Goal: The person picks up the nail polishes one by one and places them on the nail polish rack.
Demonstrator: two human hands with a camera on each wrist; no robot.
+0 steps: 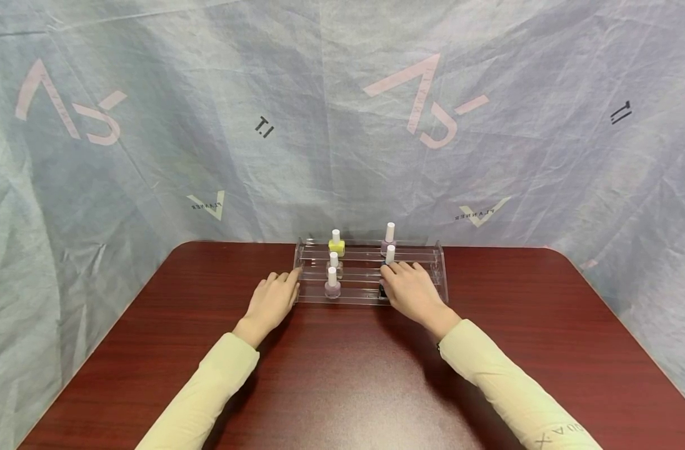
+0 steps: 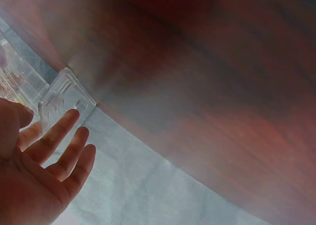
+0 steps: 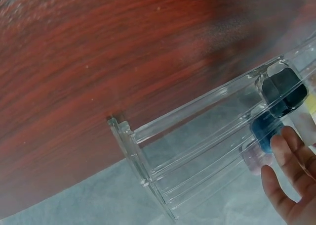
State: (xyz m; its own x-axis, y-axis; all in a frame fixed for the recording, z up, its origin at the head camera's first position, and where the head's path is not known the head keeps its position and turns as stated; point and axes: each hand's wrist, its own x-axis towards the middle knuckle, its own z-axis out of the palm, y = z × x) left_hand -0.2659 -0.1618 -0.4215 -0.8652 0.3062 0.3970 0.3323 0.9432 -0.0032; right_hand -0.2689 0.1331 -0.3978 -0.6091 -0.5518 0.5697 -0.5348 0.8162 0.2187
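Note:
A clear acrylic tiered rack [image 1: 370,295] stands near the far edge of the table with white-capped nail polish bottles on it. My left hand [image 1: 273,301] is at the rack's left end panel [image 2: 79,99], fingers mostly straight and spread, fingertips right at it. At the front tier, my right hand [image 1: 412,289] pinches the white cap of a black nail polish bottle [image 3: 285,90]; the cap is largely hidden by the fingers in the head view. Behind it stand a blue bottle [image 3: 265,130] and a lilac bottle [image 3: 256,158].
On the rack's left half, a yellow bottle [image 1: 336,247], a clear-looking bottle [image 1: 335,270] and a pale mauve bottle [image 1: 332,290] stand one behind another. The dark red wooden table [image 1: 342,375] extends toward me. A grey printed cloth [image 1: 320,125] hangs behind and at the sides.

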